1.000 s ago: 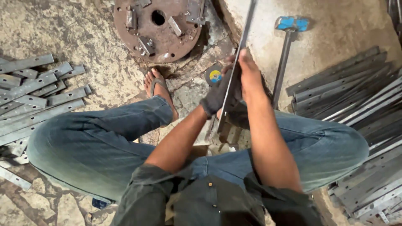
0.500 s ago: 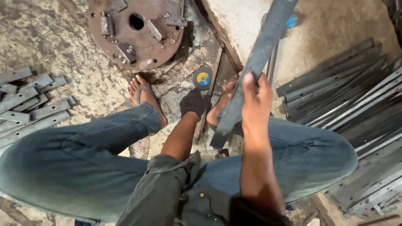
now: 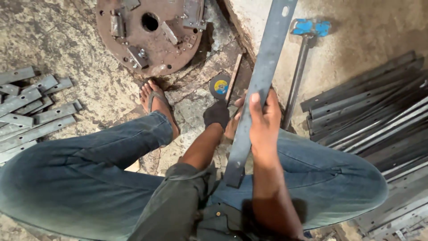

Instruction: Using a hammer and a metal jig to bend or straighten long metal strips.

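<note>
Right hand (image 3: 264, 122): fingers are wrapping around a long flat steel bar (image 3: 261, 80), holding it tilted above the knees. Left hand (image 3: 217, 114), in a dark glove: fingers are curling downward beside a small cutting disc (image 3: 220, 85) on the floor; whether they grip anything cannot be told. Hammer (image 3: 303, 58) is lying near the bar.

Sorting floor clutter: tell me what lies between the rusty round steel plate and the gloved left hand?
Head view: a small cutting disc with yellow-blue label, on cracked floor.
</note>
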